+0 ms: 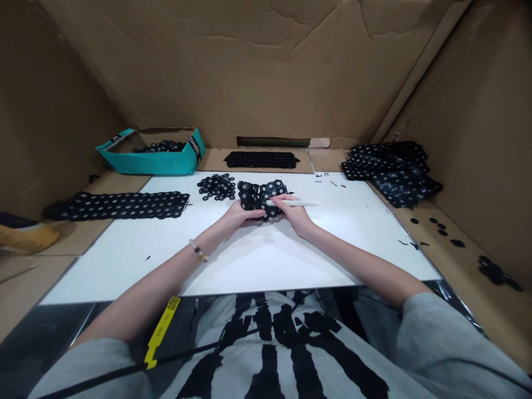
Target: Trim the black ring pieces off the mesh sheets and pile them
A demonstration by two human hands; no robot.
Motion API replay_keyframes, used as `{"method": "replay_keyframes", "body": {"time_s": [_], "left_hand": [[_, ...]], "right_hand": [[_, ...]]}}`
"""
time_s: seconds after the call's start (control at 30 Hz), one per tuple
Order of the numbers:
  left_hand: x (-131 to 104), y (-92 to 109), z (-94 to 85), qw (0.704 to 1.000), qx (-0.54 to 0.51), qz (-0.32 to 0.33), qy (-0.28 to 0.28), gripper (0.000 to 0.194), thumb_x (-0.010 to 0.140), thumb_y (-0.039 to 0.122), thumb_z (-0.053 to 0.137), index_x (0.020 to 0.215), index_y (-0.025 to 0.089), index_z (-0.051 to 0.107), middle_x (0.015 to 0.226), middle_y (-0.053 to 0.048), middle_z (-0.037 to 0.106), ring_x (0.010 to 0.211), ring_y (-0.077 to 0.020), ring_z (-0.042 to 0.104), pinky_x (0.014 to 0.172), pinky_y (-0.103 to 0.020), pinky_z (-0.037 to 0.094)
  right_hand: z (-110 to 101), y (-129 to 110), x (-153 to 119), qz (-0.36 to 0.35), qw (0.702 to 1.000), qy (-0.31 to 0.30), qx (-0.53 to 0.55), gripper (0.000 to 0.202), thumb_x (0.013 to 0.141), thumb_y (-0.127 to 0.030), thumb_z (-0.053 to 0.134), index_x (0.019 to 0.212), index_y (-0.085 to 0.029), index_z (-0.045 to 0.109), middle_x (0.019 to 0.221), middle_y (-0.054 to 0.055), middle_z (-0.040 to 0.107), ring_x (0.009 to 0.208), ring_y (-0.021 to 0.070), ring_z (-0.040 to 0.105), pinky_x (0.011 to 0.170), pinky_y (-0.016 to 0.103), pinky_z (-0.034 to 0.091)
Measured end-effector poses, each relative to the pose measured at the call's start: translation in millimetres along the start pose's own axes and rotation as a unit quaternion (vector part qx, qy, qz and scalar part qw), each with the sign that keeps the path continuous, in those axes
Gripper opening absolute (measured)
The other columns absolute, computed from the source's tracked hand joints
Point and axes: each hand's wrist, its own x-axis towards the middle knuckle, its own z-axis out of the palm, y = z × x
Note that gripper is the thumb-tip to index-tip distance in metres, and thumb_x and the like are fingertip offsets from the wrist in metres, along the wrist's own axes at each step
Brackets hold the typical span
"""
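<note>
Near the middle of the white board (pixel 233 266), my left hand (pixel 239 217) grips a black sheet with round holes (pixel 273 188), its thumb lying across the front. The sheet is bent, with a fold near its centre. My right hand (pixel 294 213) pinches a thin white pen-like tool (pixel 305 203), whose tip meets the sheet at the fold. Exactly what the tip does there is too small to tell. Just left of the sheet lies a heap of small black rings (pixel 216 187).
A teal box (pixel 152 162) at the back left holds more black rings. Perforated black strips lie at the left (pixel 120 206) and back (pixel 261 159). Stacked black sheets (pixel 390 166) sit at the right, with black scraps (pixel 443 230) nearby. Cardboard walls (pixel 233 66) enclose the workspace.
</note>
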Motion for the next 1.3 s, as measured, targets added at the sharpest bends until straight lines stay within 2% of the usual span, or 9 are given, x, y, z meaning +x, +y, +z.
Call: {"method": "replay_keyframes", "body": {"time_s": [0.1,0.2,0.33,0.57,0.7,0.83,1.03,1.17,1.3], "left_hand": [[-2,-1,4.1,0.999,-0.002,0.008,0.033,0.050,0.059,0.026,0.089,0.103,0.016,0.069,0.103,-0.009,0.075,0.088,-0.0220,0.070,0.069,-0.029,0.058],[-2,-2,7.0,0.997,-0.008,0.028,0.071,0.040,0.059,0.023,0.086,0.094,0.015,0.069,0.089,-0.007,0.074,0.074,-0.0183,0.068,0.060,-0.025,0.053],[-2,-3,7.9,0.997,0.013,0.035,0.070,0.029,0.063,0.025,0.085,0.083,0.015,0.067,0.073,-0.004,0.070,0.060,-0.0155,0.063,0.052,-0.025,0.047],[0,-8,5.9,0.997,-0.018,0.049,0.062,0.040,0.060,0.028,0.088,0.092,0.015,0.069,0.090,-0.008,0.074,0.074,-0.0190,0.067,0.064,-0.030,0.055],[0,-10,5.6,0.996,-0.025,0.066,0.052,0.044,0.063,0.033,0.088,0.098,0.016,0.070,0.096,-0.008,0.074,0.079,-0.0194,0.067,0.065,-0.029,0.055],[0,-11,6.1,0.995,-0.045,0.049,0.068,0.045,0.058,0.033,0.090,0.093,0.014,0.069,0.091,-0.007,0.073,0.076,-0.0195,0.066,0.062,-0.029,0.053],[2,-13,3.5,0.996,-0.016,0.055,0.062,0.037,0.059,0.035,0.090,0.081,0.014,0.068,0.078,-0.005,0.070,0.068,-0.0173,0.062,0.058,-0.028,0.049],[4,-12,0.6,0.998,0.006,0.061,0.024,0.035,0.062,0.036,0.089,0.082,0.013,0.070,0.077,-0.005,0.069,0.067,-0.0163,0.060,0.060,-0.028,0.049],[4,-5,-2.4,0.998,0.016,0.059,0.013,0.037,0.062,0.035,0.088,0.087,0.014,0.070,0.084,-0.007,0.070,0.073,-0.0179,0.063,0.063,-0.029,0.052]], "right_hand": [[0,-1,-1,-0.023,1.000,-0.014,-0.016,0.030,0.074,-0.051,0.072,0.084,-0.022,0.073,0.092,0.002,0.072,0.085,0.0177,0.061,0.068,0.028,0.049],[-3,-2,-2,-0.066,0.996,-0.001,-0.055,0.026,0.077,-0.048,0.071,0.081,-0.023,0.073,0.088,0.001,0.072,0.086,0.0183,0.061,0.076,0.030,0.049],[-5,-7,-5,-0.107,0.989,0.002,-0.103,0.025,0.080,-0.048,0.067,0.080,-0.024,0.072,0.084,0.001,0.071,0.085,0.0196,0.061,0.080,0.033,0.049],[-3,-10,-8,-0.098,0.986,-0.008,-0.136,0.024,0.081,-0.046,0.067,0.081,-0.022,0.072,0.080,0.003,0.070,0.076,0.0187,0.060,0.067,0.030,0.046],[-2,-9,-11,-0.119,0.982,0.001,-0.148,0.023,0.082,-0.045,0.066,0.082,-0.022,0.071,0.079,0.002,0.069,0.076,0.0185,0.060,0.069,0.031,0.046],[2,-10,-15,-0.142,0.968,0.003,-0.208,0.022,0.085,-0.043,0.064,0.079,-0.023,0.069,0.077,0.001,0.069,0.075,0.0188,0.061,0.070,0.031,0.044],[11,-6,-15,-0.126,0.940,0.016,-0.317,0.022,0.089,-0.043,0.057,0.076,-0.026,0.064,0.078,0.001,0.069,0.077,0.0212,0.060,0.071,0.033,0.040],[10,-5,-13,-0.126,0.943,0.018,-0.309,0.022,0.089,-0.041,0.055,0.076,-0.026,0.064,0.078,0.001,0.069,0.078,0.0212,0.060,0.072,0.033,0.041],[5,-4,-7,-0.113,0.965,0.008,-0.239,0.025,0.084,-0.044,0.059,0.071,-0.023,0.062,0.070,0.001,0.065,0.072,0.0195,0.058,0.067,0.031,0.042]]}}
